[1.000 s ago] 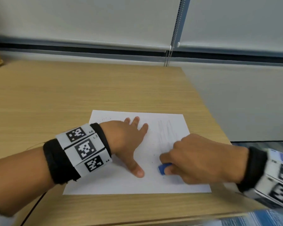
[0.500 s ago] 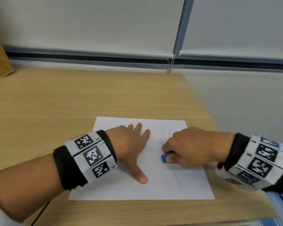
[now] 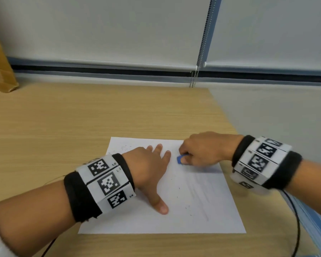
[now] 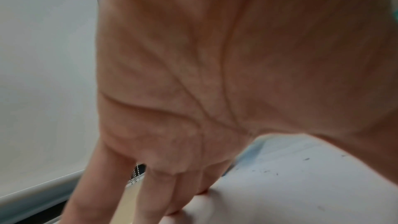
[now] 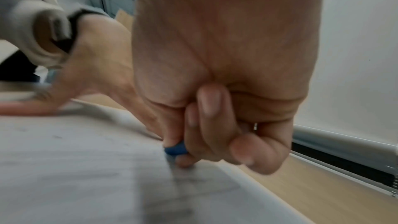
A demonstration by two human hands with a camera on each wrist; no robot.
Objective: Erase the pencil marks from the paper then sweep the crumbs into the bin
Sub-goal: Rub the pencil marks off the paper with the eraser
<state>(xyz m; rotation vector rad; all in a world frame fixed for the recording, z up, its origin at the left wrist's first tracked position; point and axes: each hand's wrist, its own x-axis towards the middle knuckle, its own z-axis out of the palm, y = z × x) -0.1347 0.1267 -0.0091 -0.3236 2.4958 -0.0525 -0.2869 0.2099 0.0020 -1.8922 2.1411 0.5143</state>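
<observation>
A white sheet of paper [image 3: 137,221] lies on the wooden desk [image 3: 63,123]. Faint pencil marks [image 3: 200,197] run down its right half, and small dark crumbs [image 3: 179,188] are scattered over it. My left hand [image 3: 148,167] lies flat on the paper with fingers spread, pressing it down; the left wrist view shows the fingers [image 4: 150,190] straight on the sheet [image 4: 301,193]. My right hand [image 3: 202,151] pinches a small blue eraser [image 3: 180,160] against the paper near its far edge. The eraser [image 5: 175,148] is seen from below in the right wrist view, held by curled fingers [image 5: 215,125]. No bin is in view.
A brown cardboard piece [image 3: 0,67] leans at the desk's far left corner. The desk's right edge [image 3: 228,117] drops off close to the paper. A bead chain [image 3: 202,41] hangs from the blinds behind. Black cables [image 3: 296,229] trail from the wristbands.
My right hand has slid the eraser from the paper's near middle up to its far edge. My left hand stays flat on the sheet.
</observation>
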